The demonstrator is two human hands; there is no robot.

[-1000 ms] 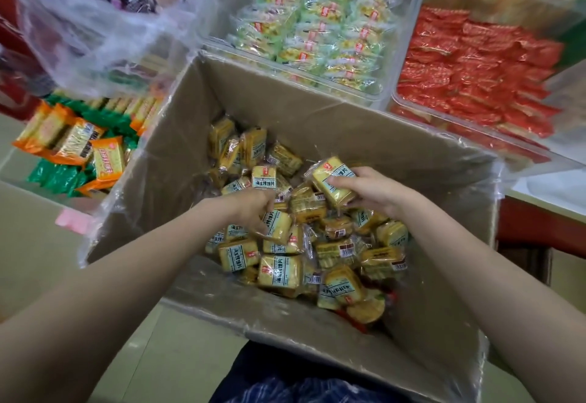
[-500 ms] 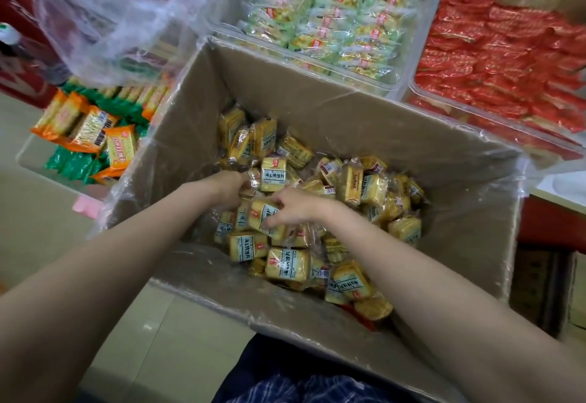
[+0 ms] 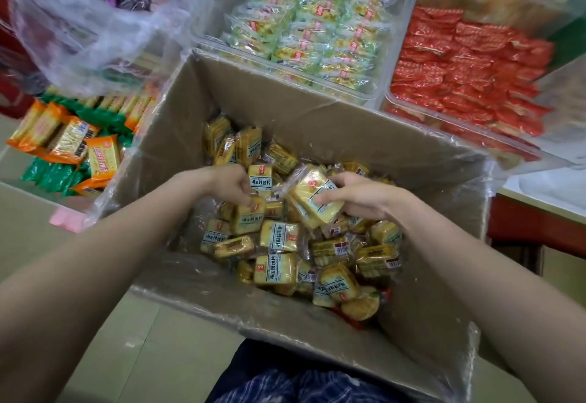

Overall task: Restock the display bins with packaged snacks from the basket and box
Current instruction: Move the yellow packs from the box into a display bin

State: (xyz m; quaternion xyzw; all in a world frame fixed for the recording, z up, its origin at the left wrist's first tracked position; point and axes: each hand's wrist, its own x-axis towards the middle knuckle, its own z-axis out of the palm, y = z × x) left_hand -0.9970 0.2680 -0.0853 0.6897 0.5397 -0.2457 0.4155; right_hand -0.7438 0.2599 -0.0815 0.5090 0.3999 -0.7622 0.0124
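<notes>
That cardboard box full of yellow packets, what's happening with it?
A person is reaching into the cardboard box with both hands. The right hand grips a yellow snack packet lifted off the pile; the left hand pinches another packet lying on it. Clear display bins of green and red snacks sit behind the box.

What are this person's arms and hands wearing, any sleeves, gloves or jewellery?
Both forearms are bare right up to the frame edge, with no sleeves in view. The left hand and right hand have no gloves, and no watch or bracelet shows at either wrist. Rings cannot be made out.
</notes>
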